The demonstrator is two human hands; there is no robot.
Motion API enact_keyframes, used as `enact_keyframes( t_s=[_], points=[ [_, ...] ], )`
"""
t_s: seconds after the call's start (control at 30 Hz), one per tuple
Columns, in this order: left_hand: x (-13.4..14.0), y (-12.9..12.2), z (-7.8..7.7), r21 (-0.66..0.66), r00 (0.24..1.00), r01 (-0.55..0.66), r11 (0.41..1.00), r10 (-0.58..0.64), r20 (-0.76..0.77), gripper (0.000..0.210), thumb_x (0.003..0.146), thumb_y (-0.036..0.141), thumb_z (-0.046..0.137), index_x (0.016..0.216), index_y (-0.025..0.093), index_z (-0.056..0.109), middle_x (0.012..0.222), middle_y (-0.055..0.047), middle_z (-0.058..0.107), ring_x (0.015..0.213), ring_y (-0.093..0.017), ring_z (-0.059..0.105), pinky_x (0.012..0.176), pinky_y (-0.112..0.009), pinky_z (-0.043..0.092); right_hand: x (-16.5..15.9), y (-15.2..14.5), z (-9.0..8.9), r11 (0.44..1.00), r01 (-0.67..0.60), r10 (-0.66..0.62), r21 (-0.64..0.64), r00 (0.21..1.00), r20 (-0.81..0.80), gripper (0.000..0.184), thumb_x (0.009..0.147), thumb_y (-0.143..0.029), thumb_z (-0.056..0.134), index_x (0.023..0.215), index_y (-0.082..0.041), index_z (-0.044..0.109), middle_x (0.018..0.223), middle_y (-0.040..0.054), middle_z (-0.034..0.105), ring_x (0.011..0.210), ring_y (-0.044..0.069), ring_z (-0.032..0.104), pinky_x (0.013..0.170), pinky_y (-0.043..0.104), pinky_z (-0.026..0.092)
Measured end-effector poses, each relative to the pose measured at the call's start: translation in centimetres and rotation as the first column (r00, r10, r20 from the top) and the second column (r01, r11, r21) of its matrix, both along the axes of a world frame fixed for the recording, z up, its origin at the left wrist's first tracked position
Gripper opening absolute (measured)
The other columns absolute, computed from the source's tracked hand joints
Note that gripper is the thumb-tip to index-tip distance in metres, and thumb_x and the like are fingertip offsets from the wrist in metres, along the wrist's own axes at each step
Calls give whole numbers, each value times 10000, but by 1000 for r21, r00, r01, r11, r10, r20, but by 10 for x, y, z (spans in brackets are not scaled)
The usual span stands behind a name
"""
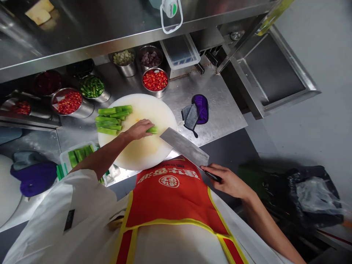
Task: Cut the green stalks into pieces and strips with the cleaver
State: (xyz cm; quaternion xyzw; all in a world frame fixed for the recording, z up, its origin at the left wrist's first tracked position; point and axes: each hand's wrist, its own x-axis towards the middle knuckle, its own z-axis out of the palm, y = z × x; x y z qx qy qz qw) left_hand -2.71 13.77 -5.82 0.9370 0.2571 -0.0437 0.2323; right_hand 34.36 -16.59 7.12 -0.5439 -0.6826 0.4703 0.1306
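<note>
On the round white cutting board (137, 156), my left hand (139, 129) closes over a short green vegetable stalk (153, 130), whose right end shows past the fingers. My right hand (224, 178) grips the black handle of a cleaver (187, 146). Its broad blade points up and left, with the tip near the board's right edge, apart from the stalk. Several cut green stalks (111, 120) lie in a pile at the board's left side. More green pieces fill a clear plastic container (64, 161) beside the board, partly hidden by my left arm.
Metal pots of chopped red chillies (155, 80), green peppers (92, 86) and diced pieces stand behind the board. A purple and grey cloth (200, 110) lies on the steel counter (220, 113) at right. A steel shelf (110, 22) overhangs the back. A lined bin (316, 194) stands lower right.
</note>
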Motion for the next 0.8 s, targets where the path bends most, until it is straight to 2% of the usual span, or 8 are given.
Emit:
enact_keyframes(
  t_s=[0.1,0.2,0.33,0.47,0.63,0.8],
  points=[
    [4,-4,9,21,998,-6,1000,7,-62,441,927,445,578,1281,183,606,1205,-121,608,1157,-275,559,1031,-380,454,-1,3,-9,999,33,-32,13,998,-61,656,788,-94,525,1422,-241,611,1158,101,700,962,216,676,800,301,552],
    [9,-10,19,50,989,-54,997,60,-134,399,899,428,604,1214,183,611,1198,-128,606,1139,-287,575,1008,-392,472,-3,4,-20,996,84,-86,-27,991,-105,645,795,-124,551,1432,-214,603,1205,114,701,986,228,687,792,297,554],
    [17,-13,28,41,942,-199,979,203,-266,432,848,419,647,1199,183,563,1167,-128,637,1083,-284,618,921,-370,510,-11,4,-37,974,197,-213,-111,964,-162,620,801,-186,599,1421,-195,615,1326,112,680,1146,276,666,935,350,532],
    [25,-10,29,-26,883,-315,949,283,-374,352,811,412,646,1079,192,586,1100,-112,674,992,-270,658,814,-340,531,-21,5,-52,944,270,-309,-190,924,-226,613,798,-223,612,1410,-180,623,1294,95,704,1100,261,691,934,342,535],
    [30,-15,30,-5,864,-356,935,327,-383,274,764,353,643,990,198,626,1127,-127,669,1056,-295,653,841,-361,536,-26,4,-67,932,280,-337,-229,904,-262,655,774,-200,599,1429,-198,605,1251,65,725,1065,245,694,937,350,531],
    [31,-33,37,72,865,-337,939,339,-370,303,764,273,618,1053,179,611,1133,-161,661,1075,-336,647,877,-424,536,-28,6,-71,930,286,-346,-230,894,-287,653,758,-195,602,1411,-199,621,1272,76,714,1062,247,686,958,378,518]
  ],
)
